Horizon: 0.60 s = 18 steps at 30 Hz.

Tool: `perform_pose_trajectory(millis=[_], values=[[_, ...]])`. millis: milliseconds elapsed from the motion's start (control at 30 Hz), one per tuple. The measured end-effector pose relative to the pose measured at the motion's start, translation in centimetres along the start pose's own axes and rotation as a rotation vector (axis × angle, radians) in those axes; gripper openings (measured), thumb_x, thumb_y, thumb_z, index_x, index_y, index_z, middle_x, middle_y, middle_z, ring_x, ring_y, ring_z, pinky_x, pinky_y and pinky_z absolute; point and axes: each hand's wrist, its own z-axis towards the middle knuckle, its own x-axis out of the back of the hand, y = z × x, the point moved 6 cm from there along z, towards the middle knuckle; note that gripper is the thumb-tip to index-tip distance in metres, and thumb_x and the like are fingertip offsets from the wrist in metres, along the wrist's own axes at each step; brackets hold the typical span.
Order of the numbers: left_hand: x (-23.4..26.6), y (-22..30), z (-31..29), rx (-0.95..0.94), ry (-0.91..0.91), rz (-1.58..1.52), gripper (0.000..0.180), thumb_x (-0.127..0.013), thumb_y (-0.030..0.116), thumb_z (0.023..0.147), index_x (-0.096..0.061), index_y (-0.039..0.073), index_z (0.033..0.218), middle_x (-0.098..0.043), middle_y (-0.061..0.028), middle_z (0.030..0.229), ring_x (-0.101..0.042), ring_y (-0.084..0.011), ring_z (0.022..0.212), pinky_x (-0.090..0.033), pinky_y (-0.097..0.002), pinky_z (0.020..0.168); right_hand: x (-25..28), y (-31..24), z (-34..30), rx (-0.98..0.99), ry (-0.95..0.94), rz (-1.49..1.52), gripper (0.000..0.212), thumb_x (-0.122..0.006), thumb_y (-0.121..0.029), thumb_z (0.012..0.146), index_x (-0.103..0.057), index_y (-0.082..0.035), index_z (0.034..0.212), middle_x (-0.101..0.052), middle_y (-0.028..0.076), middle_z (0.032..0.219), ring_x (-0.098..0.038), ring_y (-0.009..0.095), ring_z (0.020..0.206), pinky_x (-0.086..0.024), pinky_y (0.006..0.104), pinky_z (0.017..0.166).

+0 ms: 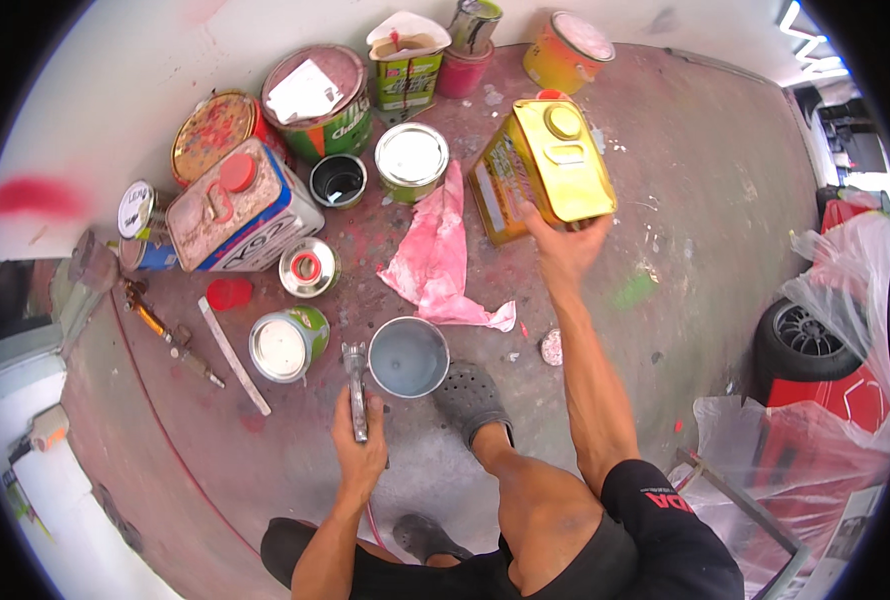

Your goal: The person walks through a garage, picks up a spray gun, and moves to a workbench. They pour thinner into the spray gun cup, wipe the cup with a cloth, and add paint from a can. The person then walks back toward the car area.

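Observation:
In my left hand (pixel 360 440) is a silver metal spray gun (pixel 356 385), the fingers wrapped round it. Just right of it, a round metal cup (pixel 409 357) shows grey inside; I cannot tell whether the two are joined. My right hand (pixel 570 245) grips the near end of a yellow rectangular metal can (pixel 565 160), thumb on the left and fingers on the right. A round yellow cap (pixel 563 122) sits on the can's top. A crumpled pink cloth (pixel 433 255) lies on the floor between my hands.
Several paint tins stand toward the wall, among them a large green tin (pixel 340 130) and a blue-and-white can (pixel 245 215). An orange-and-silver tool (pixel 170 330) and a flat stick (pixel 235 355) lie left. A thin red hose (pixel 160 410) crosses the floor. A wheel (pixel 810 340) stands right.

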Motion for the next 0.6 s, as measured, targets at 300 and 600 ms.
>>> perform_pose_trajectory(millis=[300, 600], values=[[-1.4, 1.7, -0.3, -0.106, -0.016, 0.118, 0.030, -0.068, 0.019, 0.108, -0.062, -0.001, 0.129, -0.064, -0.0032, 0.100, -0.059, -0.0116, 0.091, -0.050, -0.0303, 0.081, 11.4, -9.5, -6.2, 0.028, -0.295, -0.284, 0.106, -0.104, -0.024, 0.065, -0.041, 0.002, 0.146, -0.058, 0.016, 0.138, -0.063, 0.027, 0.123, -0.052, 0.0395, 0.106], [-4.2, 0.9, -1.7, -0.194, -0.187, 0.288, 0.050, -0.074, 0.019, 0.102, -0.056, -0.008, 0.139, -0.069, -0.0279, 0.120, -0.071, -0.0427, 0.109, -0.055, -0.0460, 0.093, 18.9, -15.3, -11.2, 0.181, -0.531, -0.318, 0.131, -0.108, -0.026, 0.055, -0.032, -0.004, 0.159, -0.049, 0.021, 0.154, -0.056, 0.033, 0.139, -0.048, 0.0459, 0.117]])
